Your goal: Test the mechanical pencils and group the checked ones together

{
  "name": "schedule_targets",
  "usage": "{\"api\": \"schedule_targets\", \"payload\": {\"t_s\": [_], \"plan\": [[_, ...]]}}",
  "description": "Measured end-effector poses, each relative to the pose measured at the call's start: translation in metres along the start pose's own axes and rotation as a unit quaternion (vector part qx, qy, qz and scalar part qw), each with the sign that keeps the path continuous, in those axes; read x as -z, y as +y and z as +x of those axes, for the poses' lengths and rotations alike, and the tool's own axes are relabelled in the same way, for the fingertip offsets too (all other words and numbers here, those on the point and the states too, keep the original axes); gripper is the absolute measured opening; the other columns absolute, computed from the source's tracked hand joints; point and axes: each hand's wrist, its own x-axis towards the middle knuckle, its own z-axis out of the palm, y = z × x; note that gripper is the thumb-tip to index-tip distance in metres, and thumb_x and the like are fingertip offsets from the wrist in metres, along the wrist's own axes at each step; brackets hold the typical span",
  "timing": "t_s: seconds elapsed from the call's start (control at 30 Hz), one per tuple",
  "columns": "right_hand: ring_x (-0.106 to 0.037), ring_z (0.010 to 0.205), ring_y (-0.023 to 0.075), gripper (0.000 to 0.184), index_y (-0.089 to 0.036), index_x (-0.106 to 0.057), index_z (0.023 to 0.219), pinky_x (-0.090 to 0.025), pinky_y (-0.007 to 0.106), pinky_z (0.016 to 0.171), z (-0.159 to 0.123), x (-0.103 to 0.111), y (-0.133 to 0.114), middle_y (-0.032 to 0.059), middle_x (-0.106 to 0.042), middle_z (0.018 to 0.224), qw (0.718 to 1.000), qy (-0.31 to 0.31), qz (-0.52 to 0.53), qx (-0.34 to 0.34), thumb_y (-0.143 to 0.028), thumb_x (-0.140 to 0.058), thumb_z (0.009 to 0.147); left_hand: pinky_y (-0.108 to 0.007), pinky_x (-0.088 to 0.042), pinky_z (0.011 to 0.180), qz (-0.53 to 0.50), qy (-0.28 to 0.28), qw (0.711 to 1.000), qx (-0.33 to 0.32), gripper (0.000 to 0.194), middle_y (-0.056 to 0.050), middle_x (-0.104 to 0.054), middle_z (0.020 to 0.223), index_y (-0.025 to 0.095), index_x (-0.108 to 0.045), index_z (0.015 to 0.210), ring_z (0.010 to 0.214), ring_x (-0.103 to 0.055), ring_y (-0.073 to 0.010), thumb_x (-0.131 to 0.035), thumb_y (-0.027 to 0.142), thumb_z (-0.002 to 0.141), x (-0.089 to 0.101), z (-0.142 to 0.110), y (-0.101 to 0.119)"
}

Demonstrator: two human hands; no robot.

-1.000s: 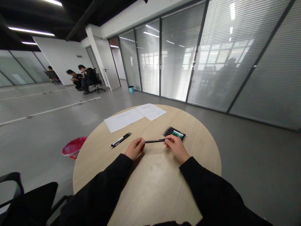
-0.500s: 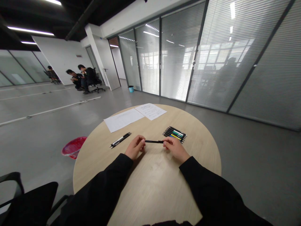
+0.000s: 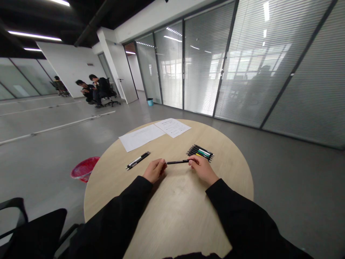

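A black pen [image 3: 178, 162] is stretched between my two hands, just above the tabletop. My left hand [image 3: 155, 170] pinches its left end with closed fingers. At the other end, the fingers of my right hand [image 3: 202, 168] are closed on the pen too. Beyond my right hand lies a row of several pens [image 3: 201, 151], mostly black, with green, white and yellow parts; my hand hides some of them. To the left of my left hand, a pair of pens [image 3: 138, 160] rests side by side at a slant.
Two printed paper sheets [image 3: 142, 137] lie at the far side of the round wooden table [image 3: 172, 216]. A red basket [image 3: 85, 169] stands on the floor to the left, with a black chair [image 3: 35, 233] nearer me. Seated people [image 3: 99, 88] are far back left.
The pen's right end has risen slightly, so it now tilts a little. My right hand has shifted slightly to the right, my left hand slightly down.
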Motion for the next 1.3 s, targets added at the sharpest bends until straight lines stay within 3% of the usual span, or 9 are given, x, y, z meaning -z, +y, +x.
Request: {"api": "schedule_targets", "payload": {"t_s": [0.17, 0.5, 0.8, 1.03, 1.3], "plan": [[-0.060, 0.067, 0.0154, 0.020, -0.019, -0.069, 0.095, -0.047, 0.027, 0.064, 0.001, 0.002, -0.001, 0.0021, -0.067, 0.079, 1.000, 0.003, 0.004, -0.009, -0.025, -0.053, 0.085, -0.024, -0.042, 0.056, -0.043, -0.002, 0.998, -0.052, 0.033, 0.003, -0.056, 0.069, 0.018, -0.056, 0.090, 0.056, -0.052, -0.0107, -0.068, 0.046, 0.078, 0.001, 0.001, 0.002], [-0.057, 0.066, 0.0156, 0.015, -0.019, -0.070, 0.090, -0.041, 0.027, 0.065, -0.004, 0.003, -0.010, 0.0007, -0.067, 0.074, 0.996, -0.054, -0.066, 0.016, -0.024, -0.059, 0.082, -0.025, -0.035, 0.050, 0.070, 0.034, 0.997, -0.027, 0.042, 0.003, -0.051, 0.048, 0.019, -0.053, 0.063, 0.045, -0.043, -0.0117, -0.052, 0.054, 0.087, 0.006, 0.000, 0.005], [-0.058, 0.070, 0.0160, 0.013, -0.020, -0.067, 0.083, -0.040, 0.027, 0.067, -0.004, 0.006, -0.015, 0.0009, -0.066, 0.075, 0.997, -0.028, -0.066, 0.020, -0.022, -0.054, 0.084, -0.025, -0.030, 0.045, 0.073, 0.081, 0.994, -0.007, 0.048, 0.004, -0.047, 0.044, 0.020, -0.051, 0.059, 0.040, -0.040, -0.0112, -0.049, 0.058, 0.087, 0.006, 0.000, 0.005], [-0.058, 0.070, 0.0162, 0.014, -0.020, -0.067, 0.086, -0.040, 0.027, 0.067, -0.002, 0.006, -0.009, 0.0010, -0.066, 0.077, 0.997, -0.019, -0.067, 0.021, -0.022, -0.054, 0.084, -0.023, -0.037, 0.047, -0.001, 0.098, 0.995, -0.029, 0.037, 0.003, -0.055, 0.058, 0.018, -0.056, 0.074, 0.048, -0.048, -0.0109, -0.060, 0.054, 0.081, 0.009, 0.007, -0.004], [-0.057, 0.068, 0.0164, 0.014, -0.020, -0.067, 0.084, -0.040, 0.028, 0.066, -0.004, 0.007, -0.014, 0.0011, -0.066, 0.075, 0.997, -0.014, -0.076, 0.014, -0.023, -0.054, 0.084, -0.027, -0.049, 0.064, -0.149, 0.097, 0.984, -0.015, 0.034, -0.003, -0.067, 0.073, 0.015, -0.060, 0.081, 0.066, -0.063, -0.0144, -0.077, 0.042, 0.069, 0.007, 0.009, -0.009]]}}
